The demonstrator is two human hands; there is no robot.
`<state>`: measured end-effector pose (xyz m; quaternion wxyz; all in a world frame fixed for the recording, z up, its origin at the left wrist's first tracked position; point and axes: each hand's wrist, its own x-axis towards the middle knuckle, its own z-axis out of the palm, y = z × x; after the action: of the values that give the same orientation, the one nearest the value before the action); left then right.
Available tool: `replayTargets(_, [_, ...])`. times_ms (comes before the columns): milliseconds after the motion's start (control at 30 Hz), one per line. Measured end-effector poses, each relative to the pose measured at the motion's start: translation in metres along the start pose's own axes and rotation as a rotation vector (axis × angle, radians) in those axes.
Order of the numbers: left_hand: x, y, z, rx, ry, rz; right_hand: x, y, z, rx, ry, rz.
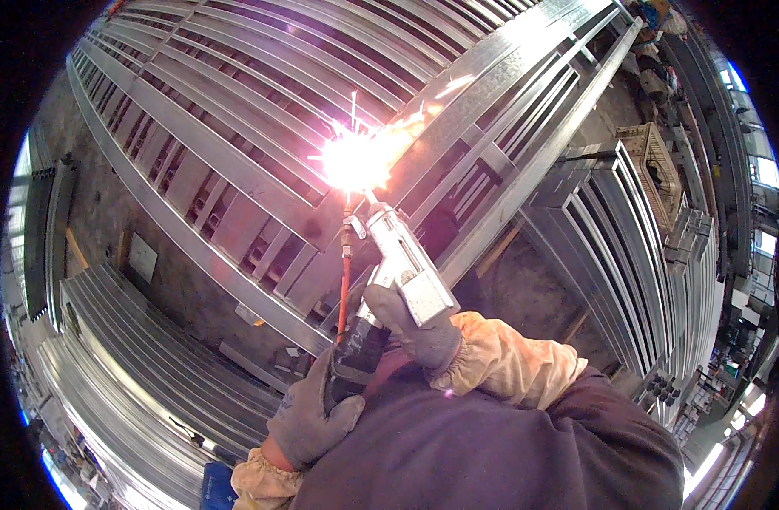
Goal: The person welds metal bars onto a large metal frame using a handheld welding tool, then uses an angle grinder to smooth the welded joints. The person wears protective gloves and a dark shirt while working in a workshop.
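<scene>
A silver handheld welding gun (400, 259) points away from me, its tip lost in a glaring white-pink flash with sparks. My right hand (419, 336), in a grey glove with a tan cuff, is closed round the rear of the gun's silver body. Lower and to the left, my left hand (311, 416), gloved in grey, wraps round the gun's black lower part (360, 355). An orange tube (344, 297) with a metal fitting runs up beside the gun to the flash. Beneath the tip lies a slatted metal frame (228, 183); the glare hides the spot being welded.
Long metal bars (151, 348) are stacked low on the left. More stacked metal profiles (606, 255) stand on the right, near a tan crate (653, 170). The frame's long outer rail (547, 157) slants up to the far right. A blue object (218, 486) sits by my left cuff.
</scene>
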<state>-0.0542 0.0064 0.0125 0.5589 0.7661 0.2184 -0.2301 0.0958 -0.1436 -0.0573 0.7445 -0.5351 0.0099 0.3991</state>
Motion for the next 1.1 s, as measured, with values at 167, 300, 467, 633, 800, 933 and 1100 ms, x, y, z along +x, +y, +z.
replayTargets(167, [0.002, -0.003, 0.0, -0.227, -0.046, -0.051, -0.001, -0.003, 0.002, 0.024, 0.003, -0.02])
replayTargets(300, [0.002, -0.011, 0.003, -0.225, -0.041, -0.02, -0.004, -0.015, 0.01, -0.077, 0.035, 0.041])
replayTargets(467, [0.001, -0.001, 0.001, -0.218, -0.045, -0.072, -0.005, -0.008, 0.009, 0.01, 0.051, 0.027])
replayTargets(633, [0.001, -0.005, 0.0, -0.172, -0.057, -0.01, 0.002, 0.005, 0.001, -0.02, 0.001, -0.09])
replayTargets(800, [0.011, -0.007, -0.001, -0.064, -0.049, 0.028, -0.001, -0.016, -0.003, 0.014, -0.001, 0.017])
replayTargets(933, [0.024, 0.003, -0.001, -0.078, -0.085, 0.027, 0.003, -0.015, -0.01, 0.036, 0.045, 0.006])
replayTargets(1100, [0.028, 0.001, 0.001, -0.012, -0.047, 0.055, 0.011, -0.009, -0.017, 0.02, 0.031, -0.028])
